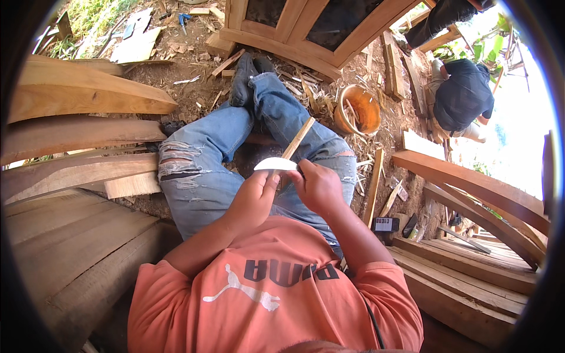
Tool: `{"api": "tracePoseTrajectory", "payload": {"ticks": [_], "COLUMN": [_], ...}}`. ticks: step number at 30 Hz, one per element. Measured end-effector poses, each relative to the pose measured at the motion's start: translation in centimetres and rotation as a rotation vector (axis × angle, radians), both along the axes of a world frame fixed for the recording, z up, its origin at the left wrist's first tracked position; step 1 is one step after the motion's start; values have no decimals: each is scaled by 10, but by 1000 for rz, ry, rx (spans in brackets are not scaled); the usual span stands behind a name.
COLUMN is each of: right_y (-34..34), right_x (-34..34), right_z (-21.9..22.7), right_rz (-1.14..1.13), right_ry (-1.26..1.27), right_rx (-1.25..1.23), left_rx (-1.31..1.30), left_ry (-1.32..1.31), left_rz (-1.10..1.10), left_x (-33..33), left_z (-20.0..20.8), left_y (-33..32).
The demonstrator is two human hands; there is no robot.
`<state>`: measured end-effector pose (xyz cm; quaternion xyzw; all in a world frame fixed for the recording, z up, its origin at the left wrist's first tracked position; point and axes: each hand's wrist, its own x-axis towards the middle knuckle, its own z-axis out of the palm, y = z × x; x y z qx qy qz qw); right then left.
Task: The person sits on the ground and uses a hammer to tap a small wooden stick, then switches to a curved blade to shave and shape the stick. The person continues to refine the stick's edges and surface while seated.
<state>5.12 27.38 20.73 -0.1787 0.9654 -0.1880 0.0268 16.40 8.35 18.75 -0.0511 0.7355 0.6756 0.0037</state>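
Observation:
My left hand [256,189] and my right hand [318,183] meet above my lap, both closed. Between them is a white half-round piece [275,163] with a curved far edge; my fingers and thumbs grip its two ends. What it is made of I cannot make out. A slim wooden stick [299,136] slants up and away from just behind it. Its lower end is hidden, so whether it joins the white piece or is clamped behind it does not show.
Shaped planks [88,97] lie stacked at left, and more timber [465,276] at right. A wooden panelled frame [282,41] stands ahead. Near my right knee is an orange-brown bucket [368,110]; a phone [385,224] lies closer in. Another person [464,94] bends over at far right.

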Motion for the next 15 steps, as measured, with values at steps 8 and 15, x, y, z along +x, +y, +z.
{"api": "tracePoseTrajectory", "payload": {"ticks": [8,15], "right_y": [-1,-3], "right_x": [1,-1], "right_z": [-9,-6], "right_rz": [50,180], "right_ry": [91,59], "right_rx": [-32,6], "left_rx": [78,30], "left_ry": [-136,-196], "left_rz": [-41,-40], "left_x": [0,-2], "left_z": [1,-2], "left_y": [-4,-10]}}
